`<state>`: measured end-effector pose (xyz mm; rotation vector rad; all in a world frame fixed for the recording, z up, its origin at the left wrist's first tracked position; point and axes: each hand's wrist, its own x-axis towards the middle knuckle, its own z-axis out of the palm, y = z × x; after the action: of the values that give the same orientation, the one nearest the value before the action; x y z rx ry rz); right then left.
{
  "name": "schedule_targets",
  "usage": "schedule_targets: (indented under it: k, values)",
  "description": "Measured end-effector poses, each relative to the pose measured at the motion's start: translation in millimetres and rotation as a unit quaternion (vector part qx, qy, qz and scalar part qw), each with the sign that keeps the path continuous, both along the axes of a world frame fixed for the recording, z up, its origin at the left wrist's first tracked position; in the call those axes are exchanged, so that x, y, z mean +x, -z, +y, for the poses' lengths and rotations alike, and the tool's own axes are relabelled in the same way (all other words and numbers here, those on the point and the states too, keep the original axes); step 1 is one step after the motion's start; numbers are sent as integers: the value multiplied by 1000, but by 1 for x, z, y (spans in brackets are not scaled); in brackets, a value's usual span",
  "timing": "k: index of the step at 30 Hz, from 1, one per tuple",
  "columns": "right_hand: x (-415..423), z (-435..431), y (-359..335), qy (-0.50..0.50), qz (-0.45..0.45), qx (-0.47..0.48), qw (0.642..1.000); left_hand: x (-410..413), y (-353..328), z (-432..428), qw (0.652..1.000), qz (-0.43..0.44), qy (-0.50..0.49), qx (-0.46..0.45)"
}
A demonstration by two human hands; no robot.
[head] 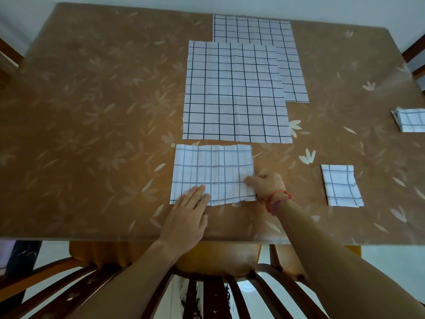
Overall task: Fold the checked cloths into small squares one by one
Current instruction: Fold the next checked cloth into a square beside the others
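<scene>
A half-folded cloth (pixel 213 174) lies near the counter's (pixel 92 111) front edge, two open cloths (pixel 234 90) behind it, folded squares (pixel 341 185) toward the right edge.

Head camera: single wide-angle view, looking forward and steeply down, sitting close above the surface (pixel 92 111) near its front edge.

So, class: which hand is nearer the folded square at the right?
Right. The right hand lies left of the folded square; the left hand is farther left.

A half-folded checked cloth (pixel 213 174) lies flat nearest the table edge; beyond it two unfolded cloths (pixel 234 92) overlap, and folded squares (pixel 341 185) sit off to the right
</scene>
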<state>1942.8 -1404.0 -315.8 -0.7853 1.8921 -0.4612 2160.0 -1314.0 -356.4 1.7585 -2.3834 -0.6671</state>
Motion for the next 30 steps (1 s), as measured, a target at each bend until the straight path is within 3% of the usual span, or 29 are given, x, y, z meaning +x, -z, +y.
schedule_targets:
  k: [9, 15, 22, 30]
  values:
    - [5, 35, -6, 122, -136, -5, 983, -19, -9, -13, 999, -31, 8, -34]
    - [16, 59, -3, 125, -218, 34, 967, -37, -16, -7, 996, -77, 18, -39]
    - [18, 64, 1, 134, -223, 44, 964, -38, -22, 10, 992, -39, 59, -105]
    - [14, 60, 7, 149, -194, 37, 969, -21, -11, 15, 988, -58, 100, -107]
